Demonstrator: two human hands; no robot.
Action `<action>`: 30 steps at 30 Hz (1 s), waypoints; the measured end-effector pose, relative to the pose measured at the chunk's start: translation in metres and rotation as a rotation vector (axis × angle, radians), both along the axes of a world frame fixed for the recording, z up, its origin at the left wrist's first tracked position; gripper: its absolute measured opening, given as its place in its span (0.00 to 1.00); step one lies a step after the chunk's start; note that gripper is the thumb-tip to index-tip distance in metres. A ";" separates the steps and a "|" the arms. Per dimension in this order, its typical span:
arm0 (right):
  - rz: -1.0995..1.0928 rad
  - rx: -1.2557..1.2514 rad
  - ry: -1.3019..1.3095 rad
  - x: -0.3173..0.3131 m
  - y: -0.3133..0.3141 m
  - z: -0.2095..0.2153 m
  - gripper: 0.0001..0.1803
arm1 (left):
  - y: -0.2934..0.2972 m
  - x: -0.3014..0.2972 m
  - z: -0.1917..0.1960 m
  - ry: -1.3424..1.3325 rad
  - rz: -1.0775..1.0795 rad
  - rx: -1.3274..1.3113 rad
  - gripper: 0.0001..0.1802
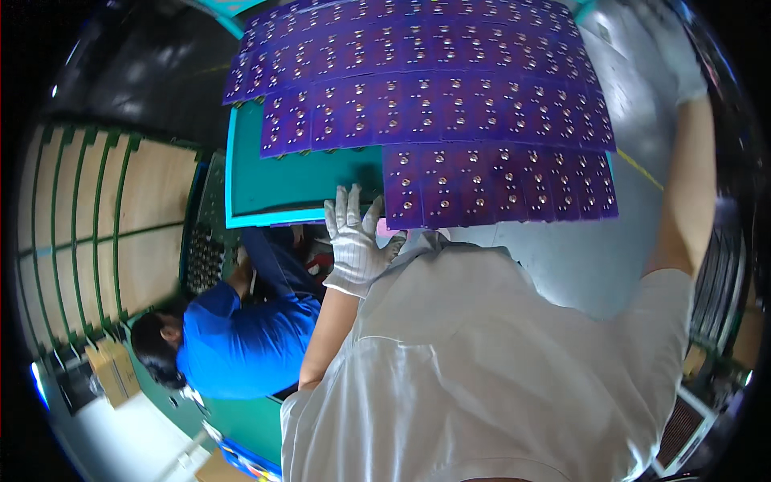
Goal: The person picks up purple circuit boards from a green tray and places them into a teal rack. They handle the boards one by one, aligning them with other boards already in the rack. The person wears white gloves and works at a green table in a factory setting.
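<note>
Purple circuit boards (438, 104) dotted with small shiny round parts lie in several overlapping rows across a teal tray (281, 215). The nearest row covers only the right part, so the tray's green bottom shows at the near left. My left hand (353, 241), in a white glove, rests at the tray's near rim beside the corner of that row. Its fingers are spread and hold nothing. Far out to the right, my right hand (675, 52) is gloved too. It is blurred near the picture's dark edge, and its fingers cannot be made out.
A person in a blue top (249, 341) is bent low at my left, close to the tray. Beyond them stands a rack with green bars and tan panels (96, 217). A cardboard box (114, 371) sits at the lower left. Grey floor with a yellow line (640, 169) lies at right.
</note>
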State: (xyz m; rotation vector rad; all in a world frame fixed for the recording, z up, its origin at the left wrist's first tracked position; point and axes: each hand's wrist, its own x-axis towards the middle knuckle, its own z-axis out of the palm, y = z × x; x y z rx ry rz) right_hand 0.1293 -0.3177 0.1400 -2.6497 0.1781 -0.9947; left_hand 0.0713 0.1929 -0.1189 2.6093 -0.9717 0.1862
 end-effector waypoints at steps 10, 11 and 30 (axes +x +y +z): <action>-0.263 0.835 -0.216 -0.246 0.177 -0.223 0.07 | 0.001 0.026 -0.025 0.004 -0.270 -0.100 0.38; -0.065 0.742 -0.169 -0.262 0.185 -0.261 0.06 | 0.001 0.025 -0.028 -0.048 -0.276 -0.094 0.36; 0.588 2.612 -0.183 -0.173 0.279 -0.313 0.41 | -0.021 0.027 -0.035 0.013 -0.157 -0.082 0.31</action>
